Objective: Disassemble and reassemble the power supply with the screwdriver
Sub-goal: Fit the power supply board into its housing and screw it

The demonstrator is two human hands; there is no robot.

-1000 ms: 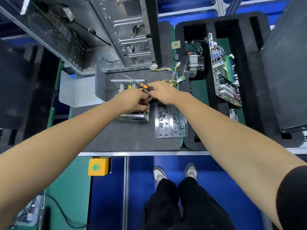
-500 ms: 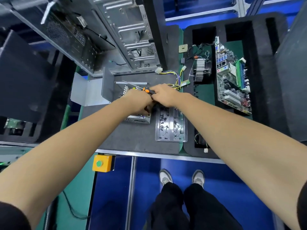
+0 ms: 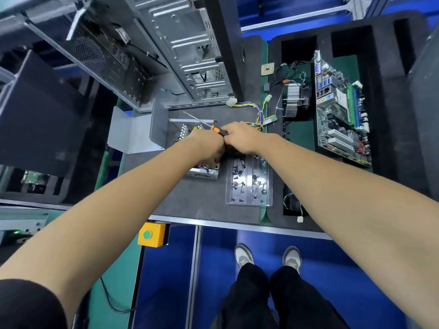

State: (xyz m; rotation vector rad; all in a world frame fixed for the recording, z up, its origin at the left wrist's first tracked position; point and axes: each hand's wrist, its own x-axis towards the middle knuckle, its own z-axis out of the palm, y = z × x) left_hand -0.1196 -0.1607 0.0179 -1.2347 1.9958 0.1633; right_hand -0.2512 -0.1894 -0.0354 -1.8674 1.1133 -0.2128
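Gripping screwdriver [image 3: 215, 128] handle, right hand [image 3: 240, 138]; shaft points up-left over power supply [image 3: 190, 148]; left hand [image 3: 207, 148] grip unclear.

bench mat [image 3: 190, 200] | power supply [image 3: 202, 173] | screw tray [image 3: 248, 186] | metal cover [image 3: 133, 134]

Both hands' fingers [image 3: 215, 160] hide behind knuckles over the power supply [image 3: 202, 172].

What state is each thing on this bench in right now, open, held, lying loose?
Power supply: cover off, insides exposed.
Cover: lying beside it.
Screwdriver: held in right hand.
Left hand: on the power supply; grip hidden.
Screw tray: open, holding screws.
Computer case: side open.
Motherboard: lying in foam tray.
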